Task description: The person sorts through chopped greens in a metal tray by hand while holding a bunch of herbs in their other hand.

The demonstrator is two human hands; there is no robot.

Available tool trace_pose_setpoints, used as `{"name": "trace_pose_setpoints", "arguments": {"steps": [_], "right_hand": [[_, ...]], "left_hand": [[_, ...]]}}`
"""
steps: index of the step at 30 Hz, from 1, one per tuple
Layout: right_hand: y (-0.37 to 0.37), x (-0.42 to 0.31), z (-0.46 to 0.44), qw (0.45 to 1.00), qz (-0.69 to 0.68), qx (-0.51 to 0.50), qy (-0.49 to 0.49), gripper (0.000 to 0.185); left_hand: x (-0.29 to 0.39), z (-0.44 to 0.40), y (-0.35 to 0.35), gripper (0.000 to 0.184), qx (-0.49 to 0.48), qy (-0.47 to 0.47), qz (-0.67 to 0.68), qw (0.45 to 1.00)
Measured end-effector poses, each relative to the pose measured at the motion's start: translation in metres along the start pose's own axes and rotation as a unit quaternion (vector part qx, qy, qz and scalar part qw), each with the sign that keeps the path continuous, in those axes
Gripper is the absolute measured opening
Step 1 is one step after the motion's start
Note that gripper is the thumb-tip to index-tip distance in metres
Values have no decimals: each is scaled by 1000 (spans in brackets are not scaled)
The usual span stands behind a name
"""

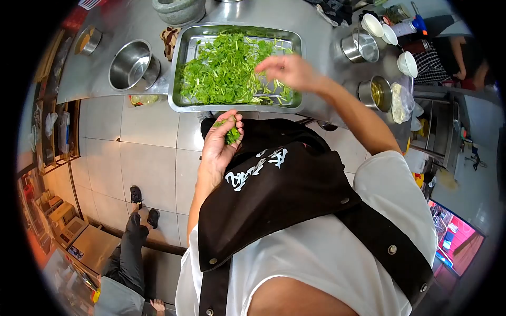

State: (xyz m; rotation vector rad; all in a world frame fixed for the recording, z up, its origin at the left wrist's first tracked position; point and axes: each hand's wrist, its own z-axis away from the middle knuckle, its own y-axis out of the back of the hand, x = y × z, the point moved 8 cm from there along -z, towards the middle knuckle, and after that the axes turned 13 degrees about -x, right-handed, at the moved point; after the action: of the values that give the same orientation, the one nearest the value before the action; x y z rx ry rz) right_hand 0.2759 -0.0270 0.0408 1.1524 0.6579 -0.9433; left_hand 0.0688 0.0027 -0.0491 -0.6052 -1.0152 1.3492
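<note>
Chopped green herbs (pixel 224 68) with pale stems lie heaped in a rectangular steel tray (pixel 237 109) at the counter's front edge. Below the tray's near rim, my left hand (pixel 223 138) is curled around a small bunch of green leaves (pixel 232 135). Over the right part of the tray hovers my right hand (pixel 291 72), blurred by motion; whether its fingers hold anything is not visible.
On the steel counter, an empty steel bowl (pixel 132 66) stands left of the tray, beside a stone mortar (pixel 179 10). Steel pots (pixel 360 47) and white bowls (pixel 407 64) stand right. Another person's legs (pixel 128 247) show at lower left.
</note>
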Motion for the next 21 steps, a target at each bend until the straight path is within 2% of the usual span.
{"name": "trace_pose_setpoints", "arguments": {"steps": [1, 4, 5, 8, 11, 14, 15, 18, 21], "right_hand": [[21, 21, -3, 999, 35, 25, -19, 25], [23, 51, -9, 996, 88, -32, -14, 25], [12, 65, -4, 991, 34, -114, -61, 26], [-5, 68, -9, 995, 37, -87, 12, 28], [35, 66, -12, 980, 177, 56, -66, 30], [44, 91, -19, 996, -39, 68, 30, 29], [42, 91, -15, 997, -51, 60, 3, 28], [40, 96, -12, 994, 76, 63, -37, 26], [37, 99, -13, 993, 93, 59, -38, 27]], "left_hand": [[1, 2, 2, 22, 4, -2, 1, 1000], [3, 6, 6, 22, 7, -7, 6, 1000], [3, 7, 8, 22, 8, -10, 8, 1000], [5, 9, 14, 24, 3, -19, 16, 1000], [7, 11, 18, 25, 0, -20, 22, 1000], [7, 16, 22, 25, 6, -21, 35, 999], [7, 16, 23, 25, 6, -22, 38, 999], [8, 16, 21, 25, 2, -26, 39, 999], [8, 16, 21, 25, -1, -26, 37, 999]]}}
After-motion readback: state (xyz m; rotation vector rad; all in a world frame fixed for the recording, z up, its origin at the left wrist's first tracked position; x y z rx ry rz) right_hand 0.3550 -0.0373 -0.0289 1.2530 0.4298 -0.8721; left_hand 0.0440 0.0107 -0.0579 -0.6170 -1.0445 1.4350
